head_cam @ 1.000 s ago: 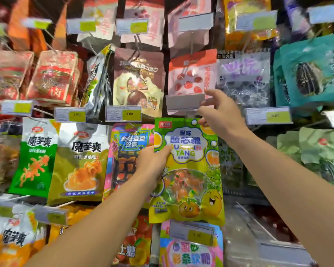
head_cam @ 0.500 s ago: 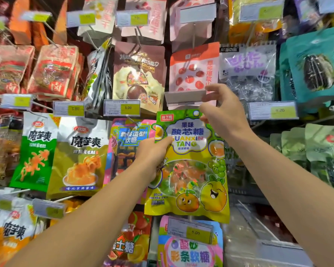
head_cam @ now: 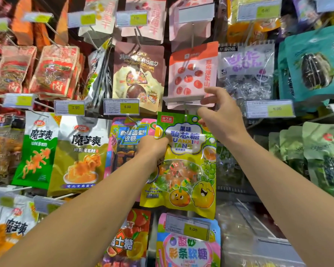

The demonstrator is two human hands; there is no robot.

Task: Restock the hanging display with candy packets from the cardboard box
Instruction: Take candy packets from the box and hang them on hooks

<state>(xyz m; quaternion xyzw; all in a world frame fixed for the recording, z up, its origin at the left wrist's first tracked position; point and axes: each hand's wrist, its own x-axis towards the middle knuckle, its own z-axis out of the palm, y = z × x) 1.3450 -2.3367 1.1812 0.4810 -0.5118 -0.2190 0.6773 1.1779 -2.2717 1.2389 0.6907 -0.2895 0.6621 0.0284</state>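
Green candy packet (head_cam: pixel 183 166) is at frame centre, top edge right at the peg (head_cam: pixel 185 110) under the flipped-up price tag holder (head_cam: pixel 183 100). Left hand (head_cam: pixel 152 149) pinches the packet's 9 o'clock edge. Right hand (head_cam: pixel 220 116), at 1 o'clock of the packet, has fingers on the holder and packet top; cannot tell if it's gripping either. Looks mid-hang: packet probably threading on, not yet released. Neighbouring hooks look stocked. Cardboard box not in view, so remaining count unknown.
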